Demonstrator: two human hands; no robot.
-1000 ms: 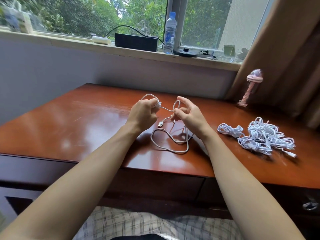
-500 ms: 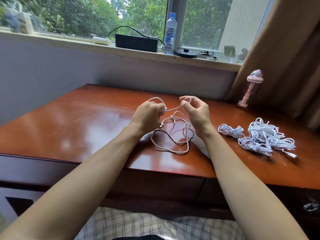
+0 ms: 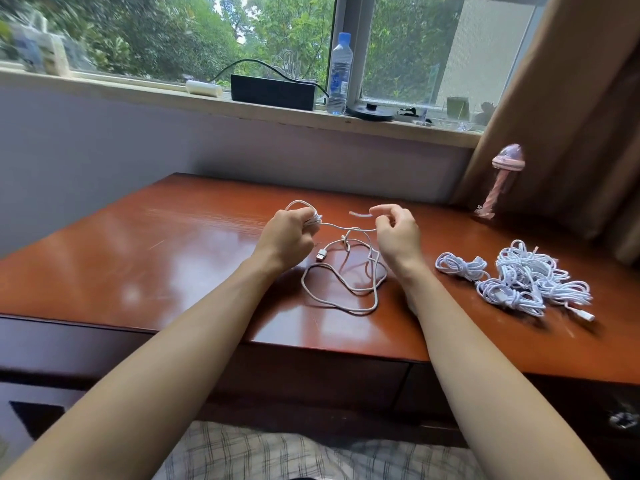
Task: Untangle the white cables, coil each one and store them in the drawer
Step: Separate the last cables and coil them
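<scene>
The left hand [image 3: 289, 235] grips loops of the limp, light cable [image 3: 341, 304], and the right hand [image 3: 398, 235] pinches its strand, sensibly beside the knot [image 3: 346, 240].

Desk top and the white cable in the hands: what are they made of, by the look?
Reddish-brown desk top: probably wood or veneer under glossy lacquer; it mirrors window light. Thin white cable: likely a smooth plastic jacket; it lies in limp, loose loops. Its USB plug: shiny shell, seemingly metal.

On the windowsill [image 3: 121, 89] we see a water bottle [image 3: 340, 72], a black box [image 3: 273, 92], a white tube [image 3: 203, 88] and a black disc [image 3: 370, 111], while a pink jellyfish-shaped ornament [image 3: 500, 178] stands on the wooden desk [image 3: 156, 258] beside the brown curtain [image 3: 575, 98].
</scene>
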